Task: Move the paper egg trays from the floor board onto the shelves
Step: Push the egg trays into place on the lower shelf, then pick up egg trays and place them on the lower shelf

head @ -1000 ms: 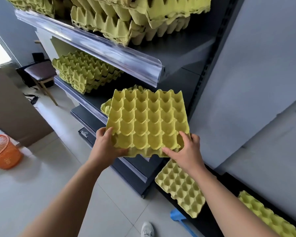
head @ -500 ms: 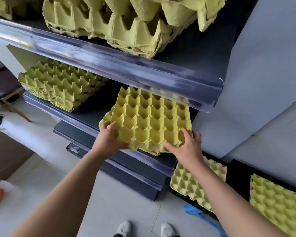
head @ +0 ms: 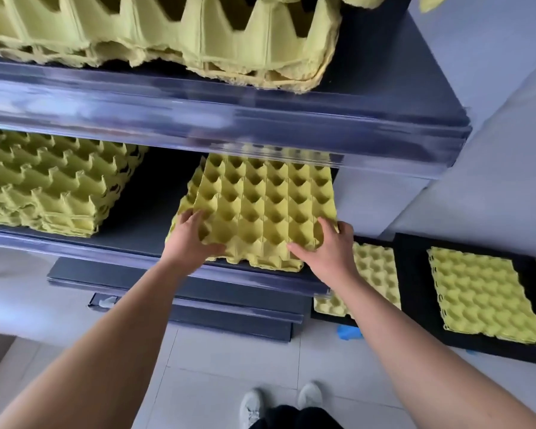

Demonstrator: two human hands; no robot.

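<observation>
A yellow paper egg tray (head: 260, 205) lies on the right part of the middle shelf (head: 136, 243), on top of another tray whose edge shows at its left. My left hand (head: 189, 239) grips its near left corner, thumb under the rim. My right hand (head: 325, 246) holds its near right corner, fingers over the top. On the black floor board (head: 412, 274) at the right lie more yellow trays: one (head: 375, 274) partly behind my right arm and one (head: 483, 292) further right.
A stack of trays (head: 53, 187) fills the left of the middle shelf. Another stack (head: 174, 35) sits on the upper shelf, whose clear front lip (head: 229, 125) overhangs the placed tray. Lower shelves (head: 229, 308) jut out below. My shoes (head: 279, 400) stand on the tiled floor.
Both hands have carried the tray forward and down onto the middle shelf, under the upper shelf's lip. The view has moved closer to the shelves.
</observation>
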